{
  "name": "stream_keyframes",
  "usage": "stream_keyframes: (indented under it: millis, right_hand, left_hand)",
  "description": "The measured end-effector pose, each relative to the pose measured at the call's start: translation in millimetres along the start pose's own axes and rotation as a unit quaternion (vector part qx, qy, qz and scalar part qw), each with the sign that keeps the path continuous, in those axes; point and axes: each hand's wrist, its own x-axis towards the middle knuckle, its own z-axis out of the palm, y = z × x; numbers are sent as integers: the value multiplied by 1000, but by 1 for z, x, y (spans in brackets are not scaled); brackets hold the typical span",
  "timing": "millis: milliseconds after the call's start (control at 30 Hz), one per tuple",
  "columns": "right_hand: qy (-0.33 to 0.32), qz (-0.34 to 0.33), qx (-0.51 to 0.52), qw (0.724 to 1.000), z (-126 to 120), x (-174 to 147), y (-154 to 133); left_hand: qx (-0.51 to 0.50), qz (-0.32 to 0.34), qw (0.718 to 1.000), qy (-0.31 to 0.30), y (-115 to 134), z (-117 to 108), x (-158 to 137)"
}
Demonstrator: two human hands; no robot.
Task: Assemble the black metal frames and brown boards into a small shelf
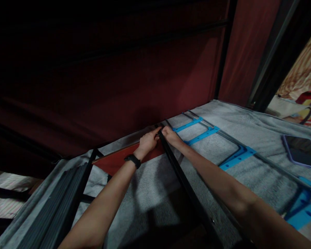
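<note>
A long black metal bar (182, 178) runs from the near edge up to my hands, its far end between them. My left hand (148, 141), with a black watch on the wrist, is closed at that end, thumb and index finger against the bar. On the other side my right hand (171, 135) is curled closed right beside the bar end; what its fingers hold is hidden. Beneath my left hand lies a reddish-brown board (116, 163), set between the bar and a black frame (83, 181) on the left.
Several blue brackets with dark metal rods, one bracket (238, 159) among them, lie on the grey cloth (209, 152) at right. A phone (302, 150) rests farther right. Dark ribbed strips (54, 207) lie at left. A dark red panel (171, 76) rises behind.
</note>
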Motion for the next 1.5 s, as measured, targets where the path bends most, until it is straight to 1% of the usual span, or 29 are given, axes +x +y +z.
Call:
stream_keyframes:
  millis: [100,233,333,400,533,633,767,900,967,1033,1100,1167,1233,1367,1433,1500]
  right_hand:
    - [-3,-17,-50,999,0,-1,-5]
    - [-20,-5,-40,999,-2,-2,-8]
    - [7,7,0,1000,-1,-4,-6]
    - [22,-3,18,1000,0,-5,-4]
    - [20,-16,0,1000,1,-6,-4]
    - [23,-3,-21,1000,4,-6,-5]
    - [49,16,-41,998,11,-6,-5]
    - [59,20,-25,998,12,-9,-5]
    - [57,14,13,998,11,-11,-4]
    - [44,8,62,997,9,-12,-3]
    - [28,1,88,996,8,-13,-2]
    - [29,-11,72,997,7,-13,-2]
    - [40,-18,30,999,7,-13,-4]
    - [33,1,-34,999,7,-10,-6]
    - [24,3,-36,999,6,-9,-5]
    - [20,-5,-16,1000,7,-9,-4]
  left_hand:
    - [-9,26,1000,4,-2,0,1]
    - [-18,37,999,-6,-4,-1,3]
    - [-20,55,998,-14,-4,-3,4]
    - [-21,77,997,-21,-4,-5,6]
    - [-24,101,994,-40,-7,-9,13]
    - [-33,121,991,-55,-12,-11,20]
    - [-36,142,987,-60,-16,-12,25]
    - [-48,141,987,-59,-16,-12,24]
    - [-54,137,987,-64,-16,-12,24]
    - [-55,136,987,-70,-16,-13,25]
    - [-53,135,987,-72,-16,-13,26]
    - [-56,135,987,-74,-17,-13,26]
    - [-64,129,987,-75,-18,-12,27]
    - [-84,125,986,-65,-22,-7,27]
    - [-91,128,986,-61,-23,-6,28]
    - [-98,130,985,-60,-24,-6,28]
